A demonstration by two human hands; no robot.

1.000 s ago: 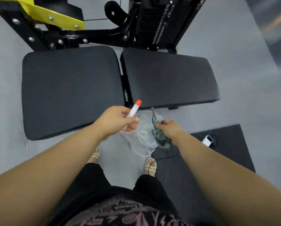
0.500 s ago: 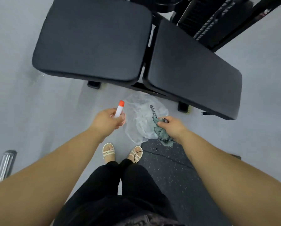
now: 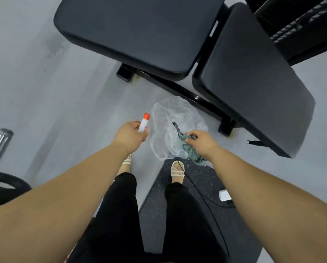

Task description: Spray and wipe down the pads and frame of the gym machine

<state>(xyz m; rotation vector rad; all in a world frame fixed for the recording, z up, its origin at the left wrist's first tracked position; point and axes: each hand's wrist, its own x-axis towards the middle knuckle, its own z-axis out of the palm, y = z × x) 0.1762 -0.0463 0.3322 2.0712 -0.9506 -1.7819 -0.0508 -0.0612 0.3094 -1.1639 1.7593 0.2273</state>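
Pinching cloth [image 3: 192, 155] and plastic bag [image 3: 170, 133] together, the right hand [image 3: 202, 142] is likely risking a drop; left hand [image 3: 129, 134] is gripping the spray bottle [image 3: 144, 123].

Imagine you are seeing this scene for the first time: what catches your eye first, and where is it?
A broad black pad and a second pad beside it fill the top of the view. Below, the left hand grips a small white bottle with an orange cap, the right hand grips a green patterned cloth, and a clear plastic bag shows between them.
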